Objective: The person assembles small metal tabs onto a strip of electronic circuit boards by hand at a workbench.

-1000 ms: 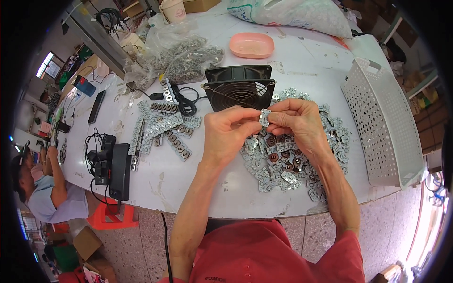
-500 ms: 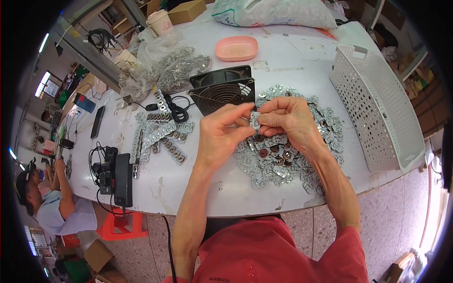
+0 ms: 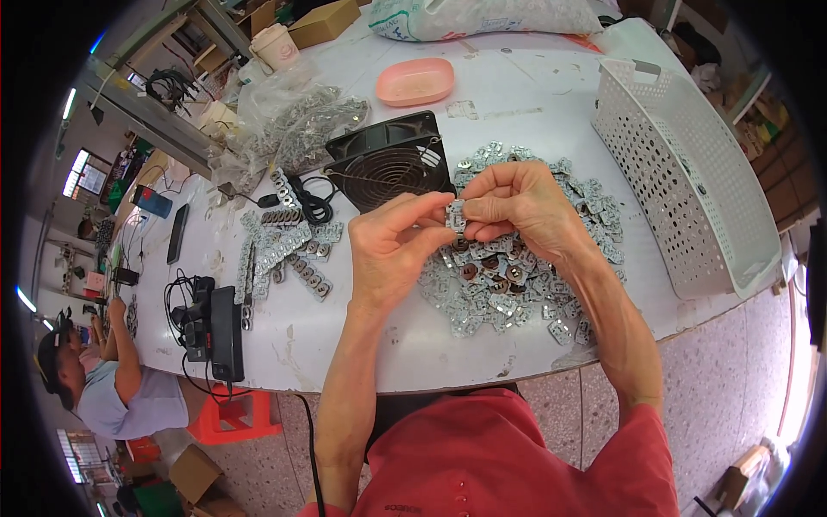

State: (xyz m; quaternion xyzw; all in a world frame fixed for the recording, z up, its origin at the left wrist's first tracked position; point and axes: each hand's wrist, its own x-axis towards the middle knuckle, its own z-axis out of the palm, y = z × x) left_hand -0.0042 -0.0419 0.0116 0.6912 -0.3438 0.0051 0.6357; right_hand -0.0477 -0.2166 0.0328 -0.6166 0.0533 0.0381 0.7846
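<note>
In front of the fan, a small silvery metal plate (image 3: 455, 216) with cut-outs is held upright between my two hands. My left hand (image 3: 389, 248) grips its left edge with thumb and index fingertips. On the other side, my right hand (image 3: 524, 211) pinches the same plate between thumb and fingers. Beneath my right hand spreads a pile of similar metal plates (image 3: 482, 302), some carrying brown round parts (image 3: 491, 262). Left of my left hand lie neat rows of joined metal plates (image 3: 284, 250).
A black fan (image 3: 392, 168) stands behind my hands, with a pink tray (image 3: 415, 82) beyond. A white perforated basket (image 3: 655, 164) is at right. Bagged metal parts (image 3: 314, 121), a black power adapter (image 3: 226, 332) and cables occupy the left. Another person (image 3: 112, 388) sits far left.
The whole view has shifted slightly, so the table items appear a little further up and left. Both hands still hold the metal plate in nearly the same pose.
</note>
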